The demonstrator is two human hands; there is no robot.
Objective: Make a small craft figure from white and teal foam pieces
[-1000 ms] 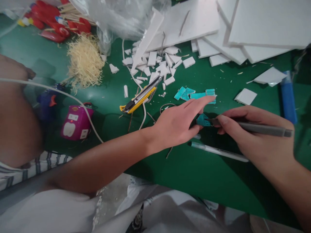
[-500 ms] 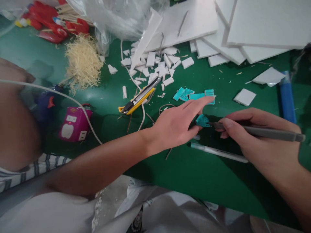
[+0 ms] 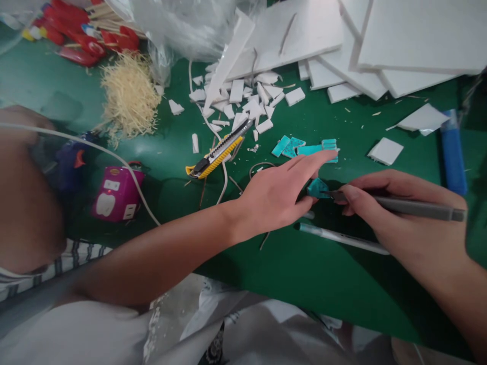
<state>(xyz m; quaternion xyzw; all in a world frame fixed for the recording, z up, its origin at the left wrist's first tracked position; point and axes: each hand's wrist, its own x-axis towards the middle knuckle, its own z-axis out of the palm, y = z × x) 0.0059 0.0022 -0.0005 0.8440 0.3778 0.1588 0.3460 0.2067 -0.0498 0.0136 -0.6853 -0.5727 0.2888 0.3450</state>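
A small teal piece with dark marks [image 3: 318,188] lies on the green table, pinched at its left side by my left hand [image 3: 272,197]. The index finger of that hand stretches out over other teal pieces [image 3: 309,150]. My right hand [image 3: 403,213] grips a grey pen [image 3: 414,207], its tip at the right edge of the marked piece. Below the hands lies a white marker with a green tip [image 3: 342,238], its right end close to my right hand.
A yellow cutter [image 3: 218,156] lies beside white foam scraps [image 3: 251,104]. Foam sheets [image 3: 422,38] fill the back right. At left are a pink power adapter [image 3: 117,194], a straw-coloured heap [image 3: 130,96] and another person's arm [image 3: 28,192]. A blue tube [image 3: 453,157] lies far right.
My right hand and the pen have shifted slightly left, with the pen's rear end lower left than before. My left hand has stayed nearly still. The other person's hand at left has moved down a little.
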